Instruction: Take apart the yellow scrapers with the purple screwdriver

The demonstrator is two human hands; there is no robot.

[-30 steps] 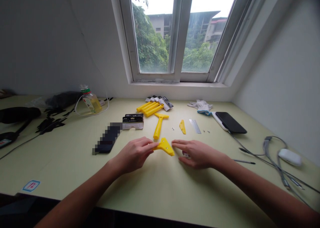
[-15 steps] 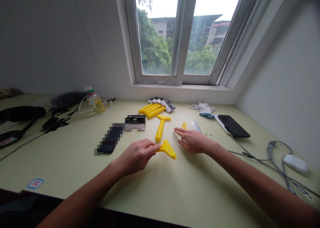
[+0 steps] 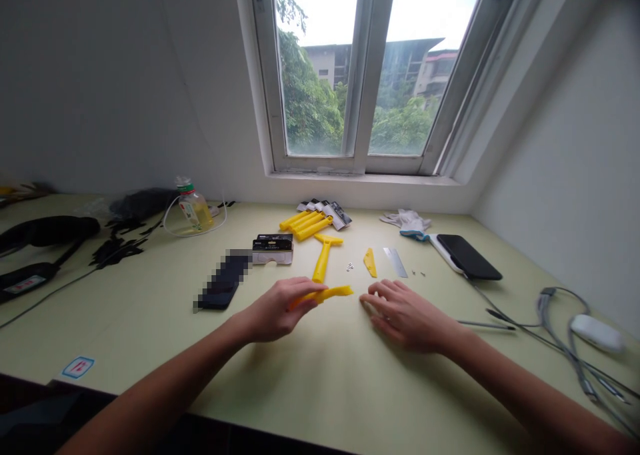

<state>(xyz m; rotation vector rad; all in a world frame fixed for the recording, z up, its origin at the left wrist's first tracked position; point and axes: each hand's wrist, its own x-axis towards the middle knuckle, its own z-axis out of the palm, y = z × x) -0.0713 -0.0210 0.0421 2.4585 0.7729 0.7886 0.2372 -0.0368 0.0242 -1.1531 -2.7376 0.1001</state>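
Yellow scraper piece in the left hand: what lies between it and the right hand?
Only bare table separates the yellow scraper piece from the right hand, in the head view.

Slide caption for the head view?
Left hand lifts a yellow scraper; right hand rests on the desk.

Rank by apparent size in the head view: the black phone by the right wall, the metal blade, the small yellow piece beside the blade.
1. black phone, clearly the largest.
2. metal blade.
3. small yellow piece, close to the blade in length, so this order is unsure.
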